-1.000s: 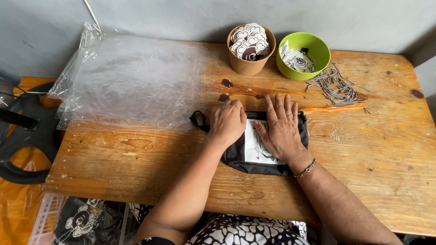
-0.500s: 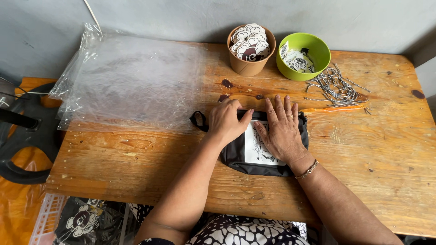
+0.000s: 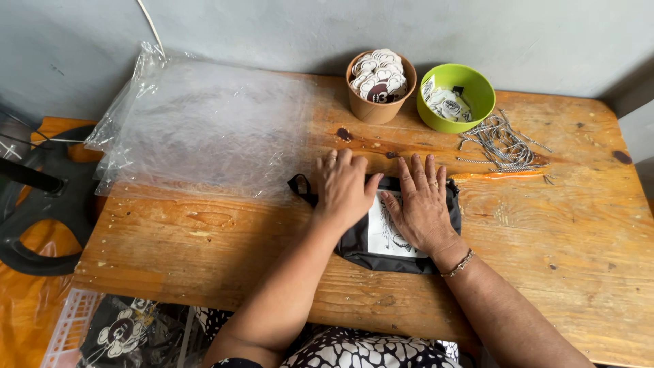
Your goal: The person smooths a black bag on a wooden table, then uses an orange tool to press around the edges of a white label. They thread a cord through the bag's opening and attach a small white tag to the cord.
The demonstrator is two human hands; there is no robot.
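Left hand [image 3: 343, 185] shifted slightly; both hands still flat on black pouch [image 3: 381, 235].

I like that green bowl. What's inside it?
The green bowl holds small flat pieces, mostly white with dark prints, piled loosely. The bowl's bottom is hidden under them, and the prints are too small to make out.

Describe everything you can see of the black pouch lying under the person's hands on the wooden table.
The black pouch looks like soft fabric and lies flat near the front edge of the wooden table. A white panel with a dark drawing shows on its top, between the hands. A small black loop sticks out at its upper left corner. The left hand presses palm down on its left part, and the right hand lies flat on its right part, fingers spread. Much of the top is hidden beneath them.
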